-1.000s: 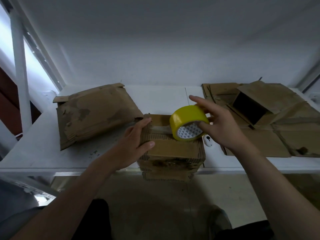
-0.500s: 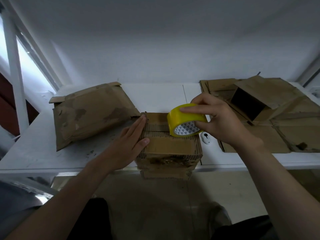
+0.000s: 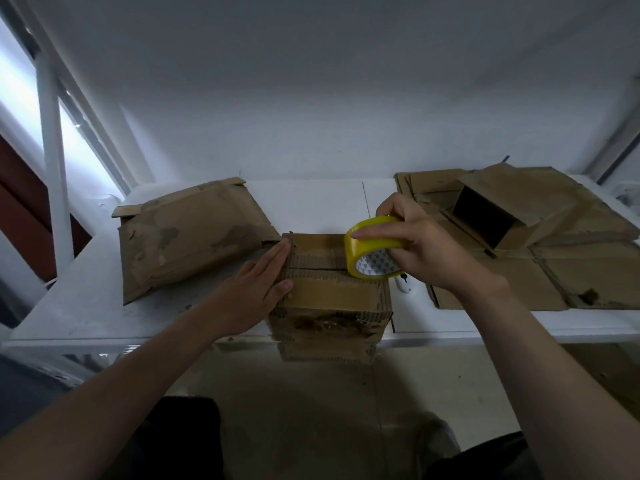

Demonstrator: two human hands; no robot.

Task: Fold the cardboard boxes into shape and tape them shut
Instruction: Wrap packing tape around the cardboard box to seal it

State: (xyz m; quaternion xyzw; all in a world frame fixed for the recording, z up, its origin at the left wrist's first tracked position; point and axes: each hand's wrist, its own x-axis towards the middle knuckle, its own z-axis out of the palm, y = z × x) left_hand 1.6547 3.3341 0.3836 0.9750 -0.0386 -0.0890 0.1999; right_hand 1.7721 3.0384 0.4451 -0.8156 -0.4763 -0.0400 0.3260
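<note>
Since a second ago, the right hand point(image 3: 426, 251) has been brought down and its fingers laid over the top of the tape roll point(image 3: 372, 249), which is now set against the right part of the box's top. The left hand point(image 3: 256, 292) has been flattened along the box's left edge.

One folded box point(image 3: 332, 292) is counted, at the near edge of the surface point(image 3: 86, 306), between two piles of cardboard. One yellow tape roll is held in the right grip, curled round it from above. The left grip is wide, with straight fingers pressed to the box's side and the thumb on its top. The left pile point(image 3: 194, 237) lies flat and worn. The right pile point(image 3: 554, 271) carries one half-raised box with a dark opening point(image 3: 485, 220). One small white object point(image 3: 404, 284) is seen just right of the box.

The surface is white, set against a plain white wall point(image 3: 311, 98), with a bright window point(image 3: 20, 98) at the left and a dim floor point(image 3: 311, 393) below.

The roll's far side is hidden by fingers. The white object is partly covered and cannot be identified. The sheets in each pile cannot be counted.
</note>
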